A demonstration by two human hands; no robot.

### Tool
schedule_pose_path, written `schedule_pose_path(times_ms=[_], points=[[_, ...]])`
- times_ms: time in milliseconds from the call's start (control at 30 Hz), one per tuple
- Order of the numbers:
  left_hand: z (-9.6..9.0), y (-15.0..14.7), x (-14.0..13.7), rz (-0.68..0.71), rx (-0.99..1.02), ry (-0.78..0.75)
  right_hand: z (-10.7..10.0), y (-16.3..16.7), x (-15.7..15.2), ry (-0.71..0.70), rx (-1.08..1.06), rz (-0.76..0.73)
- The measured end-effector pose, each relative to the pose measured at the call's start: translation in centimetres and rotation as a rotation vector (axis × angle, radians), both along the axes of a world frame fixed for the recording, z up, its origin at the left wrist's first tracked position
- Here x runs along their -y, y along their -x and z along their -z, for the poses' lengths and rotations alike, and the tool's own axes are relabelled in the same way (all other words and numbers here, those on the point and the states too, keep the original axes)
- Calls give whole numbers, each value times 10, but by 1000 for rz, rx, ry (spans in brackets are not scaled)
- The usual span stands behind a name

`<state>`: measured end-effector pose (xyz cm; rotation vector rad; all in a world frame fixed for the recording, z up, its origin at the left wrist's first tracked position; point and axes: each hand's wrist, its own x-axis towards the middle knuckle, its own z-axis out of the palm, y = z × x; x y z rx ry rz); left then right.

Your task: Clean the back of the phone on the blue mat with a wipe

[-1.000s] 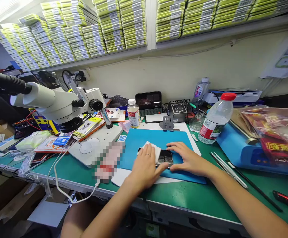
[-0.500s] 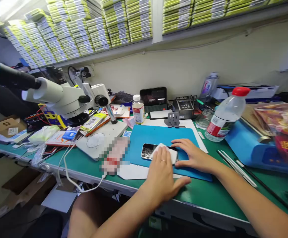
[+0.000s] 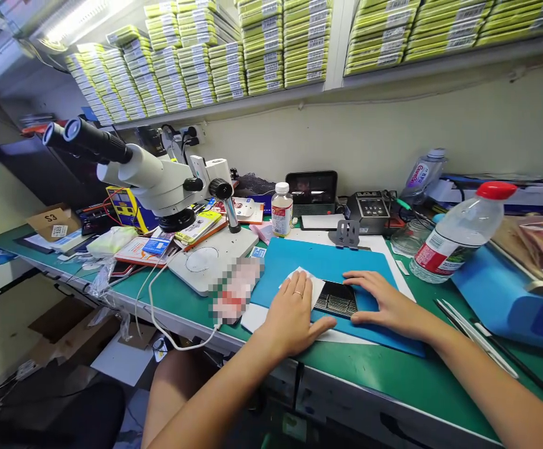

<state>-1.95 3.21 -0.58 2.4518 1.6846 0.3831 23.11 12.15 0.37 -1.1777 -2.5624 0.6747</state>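
Observation:
A dark-screened smartphone (image 3: 336,299) lies flat on the blue work mat (image 3: 294,249). My left hand (image 3: 294,308) presses a folded white wipe (image 3: 317,288) down over the phone's left part with its fingers laid together; the thumb points out to the right. What lies under the wipe and fingers is hidden. At the phone's right end, my right hand (image 3: 384,305) has its fingers at the far edge and its thumb at the near edge, holding the phone between them.
A microscope (image 3: 154,181) and a pixelated phone-shaped item (image 3: 238,290) on a white cable stand left. Behind the mat are a small bottle (image 3: 281,211) and a grey stand (image 3: 347,233). A red-capped bottle (image 3: 461,237) and white sticks (image 3: 477,340) are on the right.
My left hand has slid the wipe leftward along the phone, uncovering its right part. My right hand stays at the right end. The camera view has turned somewhat left.

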Motion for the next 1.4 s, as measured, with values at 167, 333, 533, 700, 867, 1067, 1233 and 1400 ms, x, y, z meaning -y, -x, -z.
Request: schedule_pose_path(times_ms=[167, 333, 533, 700, 867, 1067, 1233, 1400], points=[[4, -3, 27, -3, 39, 19, 3, -3, -1, -1, -1, 5], [-5, -46, 10, 109, 96, 17, 3, 0, 0, -30, 24, -9], [-10, -42, -17, 153, 52, -28, -2, 5, 6, -50, 48, -4], [-2, 10, -12, 20, 36, -15, -8, 7, 10, -45, 68, 11], [6, 29, 12, -24, 40, -43, -4, 5, 8, -29, 79, 11], [3, 39, 25, -13, 157, -15, -15, 23, 8, -62, 141, -20], [-15, 48, 8, -86, 247, -72, -26, 49, -2, -33, 143, -123], [-48, 34, -45, -149, 220, -142, -20, 61, -2, -137, 78, -154]])
